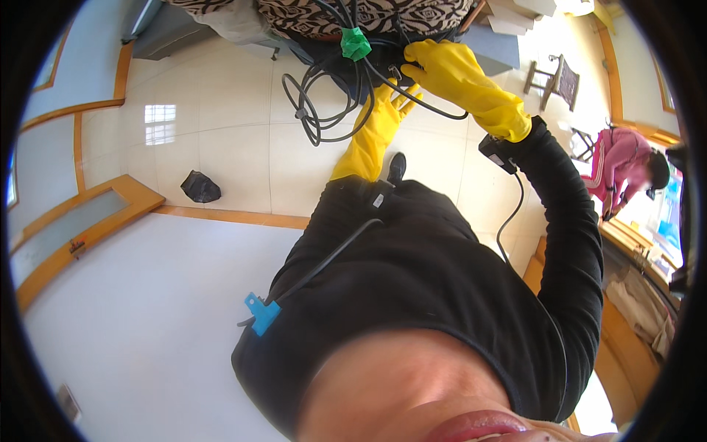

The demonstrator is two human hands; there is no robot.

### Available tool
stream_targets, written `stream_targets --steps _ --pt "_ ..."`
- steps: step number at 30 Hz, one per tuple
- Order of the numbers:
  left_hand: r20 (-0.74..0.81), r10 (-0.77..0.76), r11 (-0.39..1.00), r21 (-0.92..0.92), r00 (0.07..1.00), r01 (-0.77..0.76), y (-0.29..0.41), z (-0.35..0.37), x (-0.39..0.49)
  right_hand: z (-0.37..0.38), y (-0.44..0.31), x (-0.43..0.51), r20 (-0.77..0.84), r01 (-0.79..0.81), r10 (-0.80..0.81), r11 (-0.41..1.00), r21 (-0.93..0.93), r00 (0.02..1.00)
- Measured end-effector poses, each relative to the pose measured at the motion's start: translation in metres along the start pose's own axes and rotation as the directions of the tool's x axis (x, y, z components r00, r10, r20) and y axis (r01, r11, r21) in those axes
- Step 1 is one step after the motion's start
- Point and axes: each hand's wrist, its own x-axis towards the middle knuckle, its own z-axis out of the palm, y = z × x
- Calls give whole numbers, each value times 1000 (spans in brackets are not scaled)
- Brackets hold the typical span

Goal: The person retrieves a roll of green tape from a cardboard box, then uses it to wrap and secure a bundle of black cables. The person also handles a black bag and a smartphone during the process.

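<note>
Both my hands wear yellow rubber gloves and reach to a black pouch or bag [353,69] with a small metal zipper pull [394,72]. My left hand [381,119] comes from below, its fingers spread and some tips against the dark material. From the right, my right hand [442,66] bends its fingers at the bag's edge; whether it grips anything is hidden. Black cables [331,110] hang in loops in front of the bag and across my left glove, bound higher up with green tape [355,44]. Behind the cables is black-and-beige patterned fabric [364,16], apparently a garment.
A black plastic bag [200,187] lies on the tiled floor [237,138]. A white surface with a wooden edge [165,276] stands to my left. At the right are a stool [558,83] and a bent-over person in pink [621,157]. A cable [519,204] runs along my right arm.
</note>
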Motion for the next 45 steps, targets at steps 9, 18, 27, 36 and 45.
stream_targets --steps 9,18,27,36,45 --pt "13 149 989 21 989 -150 -4 30 17 8 6 13 -15 266 -274 946 -186 962" --pt "97 139 975 -189 986 -119 -1 25 20 7 3 23 82 159 -154 986 -55 985" --pt "81 99 968 -238 992 -77 3 22 14 3 -2 30 232 159 -120 975 -157 965" --pt "75 105 949 -306 992 -77 -3 23 11 -10 -3 38 360 166 -122 982 -93 925" --pt "43 187 913 -377 981 -157 -17 21 16 13 4 32 202 331 -301 934 -135 932"
